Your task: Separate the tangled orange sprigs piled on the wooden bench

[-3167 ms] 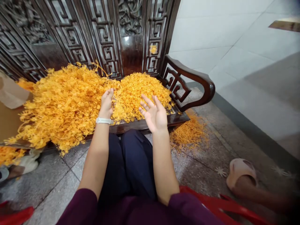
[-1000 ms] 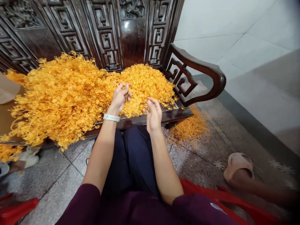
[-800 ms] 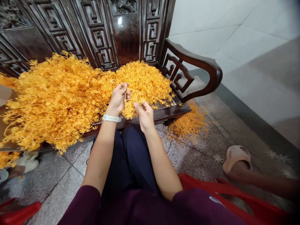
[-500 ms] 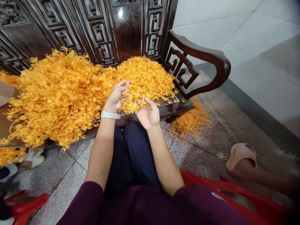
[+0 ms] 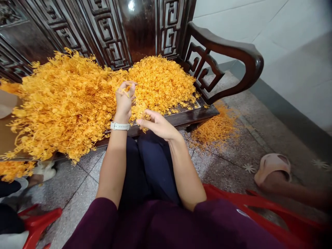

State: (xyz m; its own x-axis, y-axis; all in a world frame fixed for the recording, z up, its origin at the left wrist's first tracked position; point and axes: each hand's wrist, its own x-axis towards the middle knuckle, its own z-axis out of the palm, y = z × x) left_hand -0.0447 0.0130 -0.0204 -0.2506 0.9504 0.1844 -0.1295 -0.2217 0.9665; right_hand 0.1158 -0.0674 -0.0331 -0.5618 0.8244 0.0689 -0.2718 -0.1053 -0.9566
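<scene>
My left hand (image 5: 124, 103), with a pale watch band (image 5: 119, 126) at the wrist, is closed with thumb and forefinger raised. A thin yellow plastic stem (image 5: 127, 92) shows between its fingers. Lower and to the right, my right hand (image 5: 162, 127) has its thumb and fingers curled round small yellow plastic flowers (image 5: 144, 118), partly hidden by the fingers. Behind both hands lies a heap of loose yellow flower pieces (image 5: 162, 81) on the bench. A taller heap of branching yellow flower sprigs (image 5: 64, 103) rises to the left of my left hand.
The dark carved wooden bench (image 5: 178, 119) has a curved armrest (image 5: 233, 48) at right. Thin orange stem scraps (image 5: 215, 129) lie on the floor beneath it. Another person's foot in a pink slipper (image 5: 273, 169) is at right. Red plastic stools (image 5: 43, 223) stand at both sides.
My left hand has turned and moved slightly up and left. My right hand has rolled over from palm up and shifted left and a little down. The view has shifted slightly.
</scene>
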